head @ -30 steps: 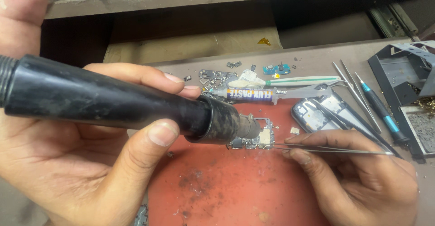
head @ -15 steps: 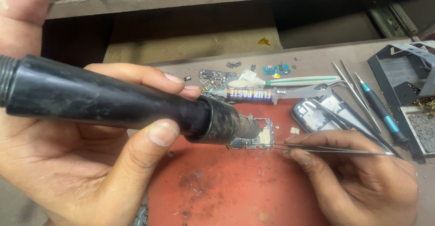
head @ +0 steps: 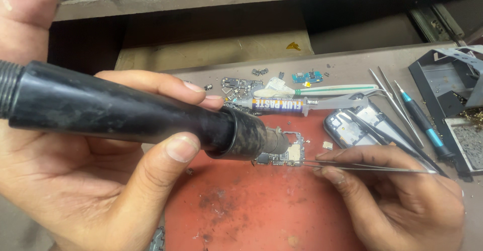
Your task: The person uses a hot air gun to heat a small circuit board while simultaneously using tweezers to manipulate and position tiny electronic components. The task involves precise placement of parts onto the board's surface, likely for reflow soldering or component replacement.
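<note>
Black hot-air handle [head: 121,112] fills my left hand [head: 85,180], gripped tight, its nozzle over the small circuit board [head: 288,153] on the red mat [head: 251,211]. My right hand [head: 397,200] pinches tweezers [head: 362,168] at the board's edge. Beyond lie a flux syringe [head: 292,104] and a phone frame [head: 357,128].

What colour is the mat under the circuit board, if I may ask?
The mat is red, smudged with dark grime; head view.

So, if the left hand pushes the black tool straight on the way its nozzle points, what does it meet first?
Most likely the small circuit board on the red mat: the left hand aims the black tool right at it. The tweezers in the right hand lie just beyond, though depth is unclear.
</note>
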